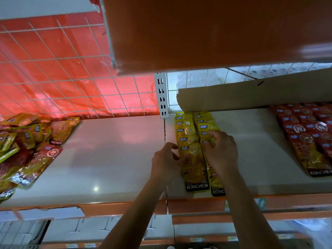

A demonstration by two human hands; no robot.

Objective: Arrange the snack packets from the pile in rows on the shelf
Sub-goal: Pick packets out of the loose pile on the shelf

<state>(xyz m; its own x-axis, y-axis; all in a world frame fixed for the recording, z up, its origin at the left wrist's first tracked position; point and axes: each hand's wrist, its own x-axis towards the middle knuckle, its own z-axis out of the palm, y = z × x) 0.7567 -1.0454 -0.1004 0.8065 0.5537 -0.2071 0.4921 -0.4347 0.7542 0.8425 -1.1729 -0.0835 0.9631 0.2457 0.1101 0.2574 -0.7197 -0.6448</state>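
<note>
Left hand (167, 159): curled against glossy yellow foil snack packets (190, 141), grip unclear. Right hand (222, 153): pinching one. Two yellow rows beneath both, red foil rows (309, 137) rightward, done; mixed pile (27, 146) far left, remaining.

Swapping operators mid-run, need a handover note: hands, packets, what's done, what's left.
Left hand: curled fingers at the left edge of the left yellow row; grip unclear.
Right hand: fingertips pinch a packet in the right yellow row.
Done: two yellow rows side by side, plus red rows at the far right of the shelf.
Left: the mixed pile at the shelf's left end is unsorted. The shelf is bare between the yellow and red rows.
</note>
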